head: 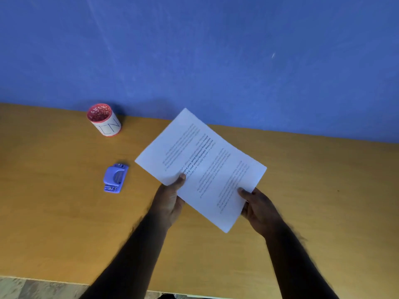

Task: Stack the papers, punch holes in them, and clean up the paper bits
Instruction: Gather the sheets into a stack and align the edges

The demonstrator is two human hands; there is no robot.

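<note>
The blue wall [216, 50] fills the upper half of the frame, and below it the orange-brown worktop [64, 212] runs from edge to edge, bare apart from two small items at the left.

Largest of the task's things is the sheaf of printed papers [207, 160], in the middle of the frame and turned at a slant, one corner pointing up toward the wall. It is lifted off the worktop, I'd say, since fingers pass beneath it. The edges look fairly flush, so the stacking seems done or close to it; how many sheets there are I cannot tell.

The left hand [170, 199] has its grip closed on the lower left edge, thumb on top of the page. The right hand [259, 208] is closed on the lower right edge in the same way.

Left of centre lies the blue hole punch [116, 178], flat on the worktop, near the papers' left corner but apart from them and untouched. No holes show along any edge, so punching is yet to come.

In the upper left, by the wall, stands a small cup [104, 119] with a red patterned inside, possibly meant for the bits. I see no paper bits anywhere, so clean-up has nothing to act on yet.
</note>
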